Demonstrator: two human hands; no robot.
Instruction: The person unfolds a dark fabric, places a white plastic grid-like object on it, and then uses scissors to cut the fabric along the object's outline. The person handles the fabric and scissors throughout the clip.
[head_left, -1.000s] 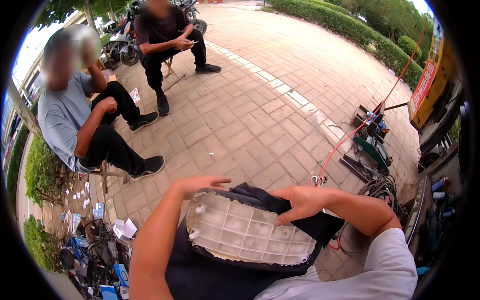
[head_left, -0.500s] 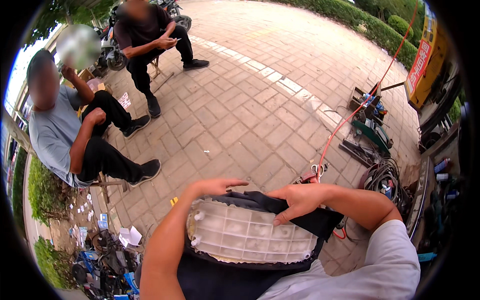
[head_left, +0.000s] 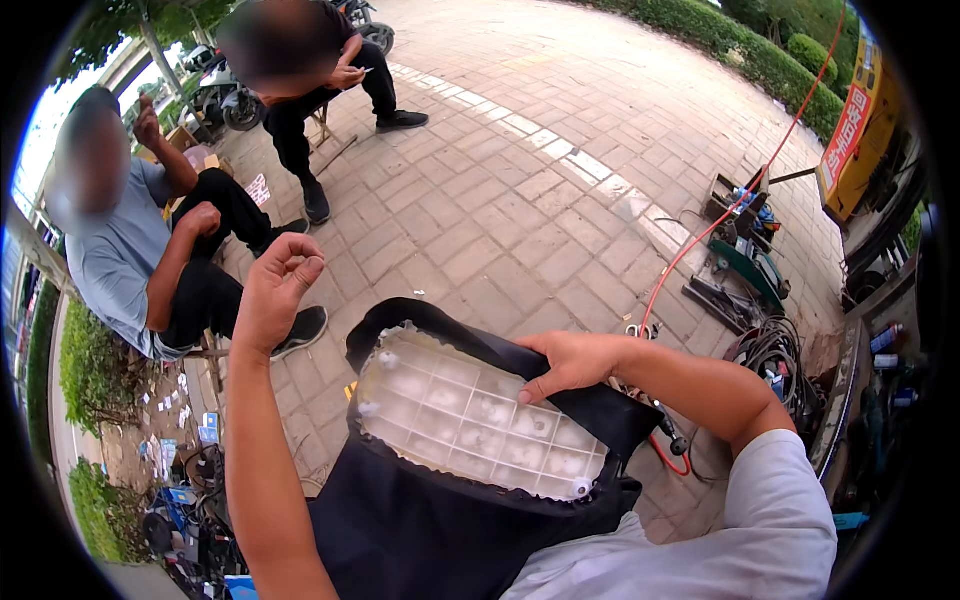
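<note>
A seat pad (head_left: 480, 415) rests bottom-up on my lap, its pale ribbed plastic base showing. Black cover material (head_left: 420, 545) wraps around its rim and spreads over my lap. My right hand (head_left: 575, 365) grips the pad's far right edge, thumb on the plastic base and fingers over the black cover. Raised off the pad at the left, my left hand (head_left: 278, 290) has its fingers curled and its thumb near the forefinger. Whether anything small is pinched there cannot be made out.
Two people sit at the far left, one in a light blue shirt (head_left: 125, 265). A red hose (head_left: 665, 270) crosses the paving to the right. Tools and a coiled cable (head_left: 785, 360) lie beside a yellow vehicle (head_left: 855, 130). Scattered parts (head_left: 195, 530) cover the ground at lower left.
My left hand has left the pad's far edge and risen up and to the left, its fingers going from stretched to curled. The pad has tilted; my right hand stays on it.
</note>
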